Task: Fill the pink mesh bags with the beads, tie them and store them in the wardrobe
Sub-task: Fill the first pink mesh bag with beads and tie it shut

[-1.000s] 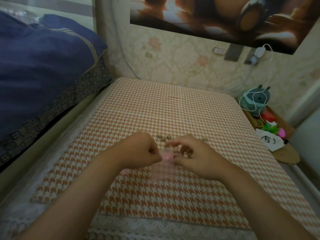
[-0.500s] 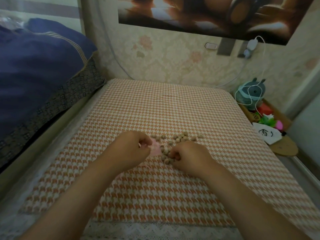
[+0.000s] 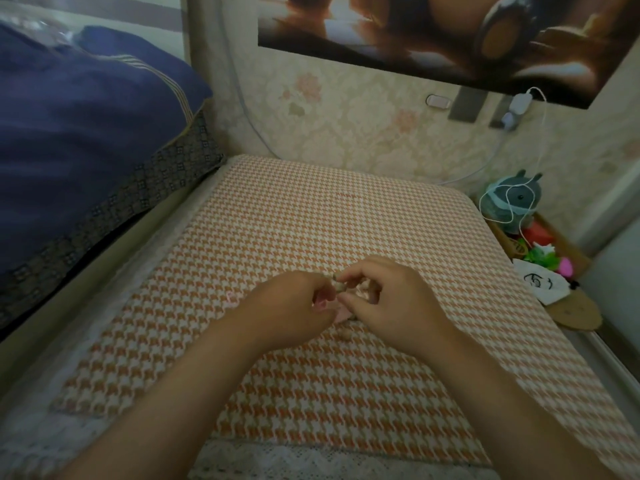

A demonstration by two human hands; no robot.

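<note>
Together, two hands (image 3: 287, 306) (image 3: 391, 299), one bag (image 3: 341, 315), few beads (image 3: 338, 285)

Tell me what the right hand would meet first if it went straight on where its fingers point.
Its fingers point left, toward the left hand. The right hand would first meet the beads and pink mesh bag held between them, probably; depth is unclear.

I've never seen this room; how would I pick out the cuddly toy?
Find the orange-and-white houndstooth bed cover, then look just past its far right corner. The round grey-green plush toy with two small ears sits there behind bright clutter, alone in having a thin white cable looped over it.
</note>
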